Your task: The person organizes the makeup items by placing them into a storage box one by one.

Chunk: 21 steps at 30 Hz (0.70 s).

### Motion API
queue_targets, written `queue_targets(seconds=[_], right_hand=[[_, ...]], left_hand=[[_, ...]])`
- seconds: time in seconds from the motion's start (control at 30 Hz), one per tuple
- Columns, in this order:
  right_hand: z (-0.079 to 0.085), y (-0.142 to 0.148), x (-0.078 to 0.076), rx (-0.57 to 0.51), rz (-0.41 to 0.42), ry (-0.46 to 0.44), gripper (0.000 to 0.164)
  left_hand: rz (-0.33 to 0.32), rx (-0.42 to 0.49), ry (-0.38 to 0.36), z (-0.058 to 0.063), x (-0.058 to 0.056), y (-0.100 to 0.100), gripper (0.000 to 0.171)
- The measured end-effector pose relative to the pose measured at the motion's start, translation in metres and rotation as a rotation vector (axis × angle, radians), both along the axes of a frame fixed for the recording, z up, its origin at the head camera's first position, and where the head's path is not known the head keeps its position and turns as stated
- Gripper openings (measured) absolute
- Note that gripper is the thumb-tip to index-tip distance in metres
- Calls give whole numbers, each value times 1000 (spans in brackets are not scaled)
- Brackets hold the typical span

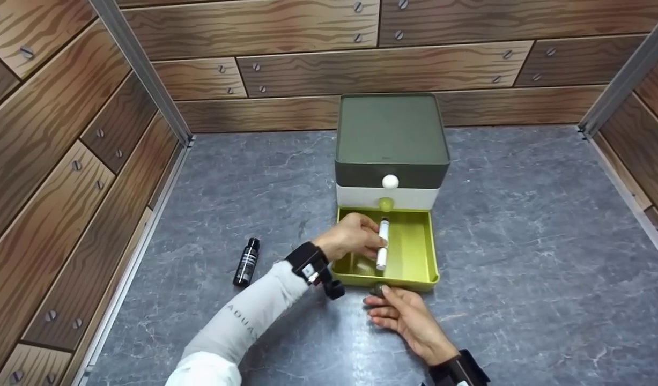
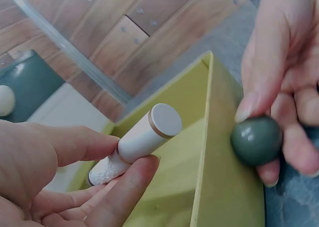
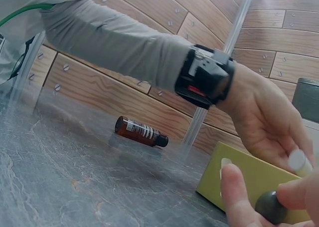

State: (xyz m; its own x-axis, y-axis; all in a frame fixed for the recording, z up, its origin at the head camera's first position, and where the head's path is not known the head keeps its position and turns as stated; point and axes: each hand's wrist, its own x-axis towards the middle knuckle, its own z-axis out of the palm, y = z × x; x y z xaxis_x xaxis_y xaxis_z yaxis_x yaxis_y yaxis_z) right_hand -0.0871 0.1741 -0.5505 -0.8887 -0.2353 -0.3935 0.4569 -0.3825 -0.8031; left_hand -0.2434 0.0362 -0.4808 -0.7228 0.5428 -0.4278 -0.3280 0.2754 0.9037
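Note:
My left hand [image 1: 349, 237] pinches a slim white tube [image 1: 382, 247] between thumb and fingers, over the pulled-out lime-green drawer [image 1: 414, 249]. In the left wrist view the tube [image 2: 144, 134] shows thin brown bands and a flat white end. My right hand [image 1: 412, 320] is at the drawer's front, thumb and fingers pinching its round dark green knob [image 2: 256, 140]. The drawer is the lowest of a small box of drawers [image 1: 390, 128] with a dark green top and a white middle tier.
A dark bottle [image 1: 246, 262] with a black cap lies on its side on the grey marbled surface [image 1: 522, 257], left of the drawer. The upper drawers carry a white knob [image 1: 390, 182] and a lime knob [image 1: 385, 204]. Wood-patterned walls [image 1: 329, 72] enclose the back and sides.

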Motion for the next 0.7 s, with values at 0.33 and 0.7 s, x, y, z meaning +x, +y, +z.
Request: queue_targets(seconds=[0.33, 0.7], right_hand=[[-4, 6, 6, 18, 28, -7, 51], [-2, 3, 0, 21, 30, 11, 48]], left_hand=[[-8, -100, -9, -20, -6, 30, 33], [-76, -234, 58, -12, -6, 46, 26]])
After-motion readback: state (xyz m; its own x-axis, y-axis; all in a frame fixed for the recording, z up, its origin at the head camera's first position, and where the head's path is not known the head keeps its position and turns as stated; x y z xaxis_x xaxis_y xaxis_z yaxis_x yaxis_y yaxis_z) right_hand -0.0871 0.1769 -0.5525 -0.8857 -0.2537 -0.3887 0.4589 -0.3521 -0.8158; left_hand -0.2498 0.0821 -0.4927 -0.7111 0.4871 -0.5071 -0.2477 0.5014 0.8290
